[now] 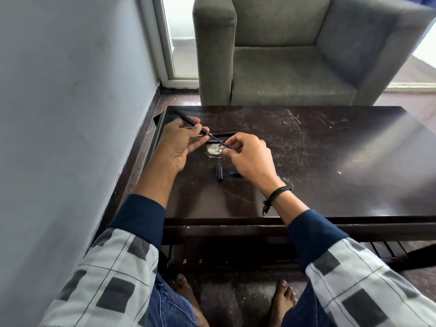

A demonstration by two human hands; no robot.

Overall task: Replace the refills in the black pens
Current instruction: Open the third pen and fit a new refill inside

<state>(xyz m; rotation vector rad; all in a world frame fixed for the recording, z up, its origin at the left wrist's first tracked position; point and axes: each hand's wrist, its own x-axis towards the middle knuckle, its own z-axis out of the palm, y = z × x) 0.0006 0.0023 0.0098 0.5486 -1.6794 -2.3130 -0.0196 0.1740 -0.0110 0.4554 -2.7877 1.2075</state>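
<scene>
Over the dark wooden tabletop (306, 161), left hand (179, 145) grips a slim black pen barrel (188, 120), right hand (247, 156) pinches its thin refill (218, 140), probably mid-swap, needing straight travel.

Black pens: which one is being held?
The pen gripped by the left hand, refill sticking out; the other pen lies flat on the table.

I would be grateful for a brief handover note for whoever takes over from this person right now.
Left hand grips a black pen barrel; right hand pinches its thin refill, partly inside the barrel.
On the table: a short black pen piece, a small blue piece, another black pen behind the hands.
Done: pen opened. Left: finish its refill swap, reassemble; other pen's state unclear.
</scene>
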